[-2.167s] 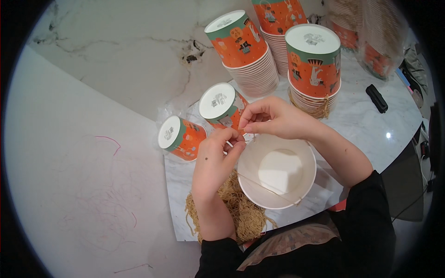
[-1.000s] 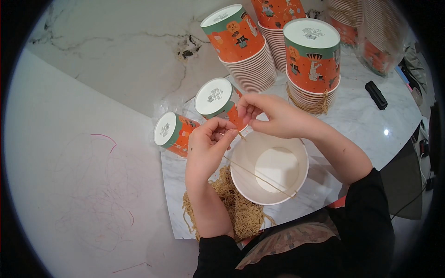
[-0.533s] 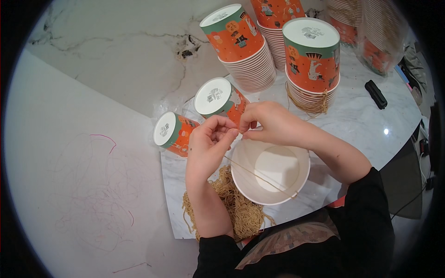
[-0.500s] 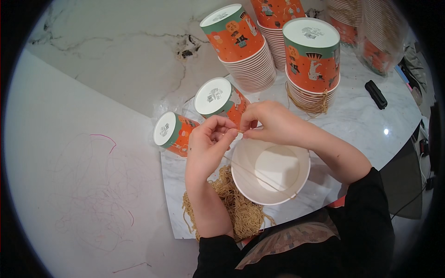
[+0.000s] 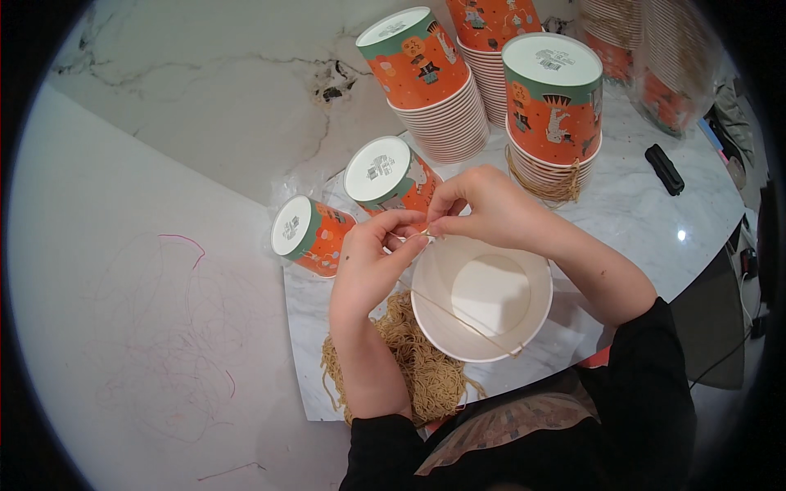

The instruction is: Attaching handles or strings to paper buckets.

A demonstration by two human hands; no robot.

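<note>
A white paper bucket stands with its mouth up in front of me. A thin tan cord runs across its mouth from the near rim, where it is fastened or threaded. At the far rim my left hand pinches the cord between thumb and fingers. My right hand comes in from the right, its fingertips closed on the same cord and almost touching the left ones. How the cord meets the far rim is hidden by the fingers. Below my left forearm lies a tangled heap of tan cord.
Two orange-and-green buckets, a nearer one and a farther one, lie tilted beyond my left hand. Tall nested stacks stand behind; another stack has cord looped around it. A black object lies at right.
My right hand has risen slightly, its wrist more arched. Both sets of fingertips have shifted a little to the right with the cord. The bucket has moved very slightly right.
</note>
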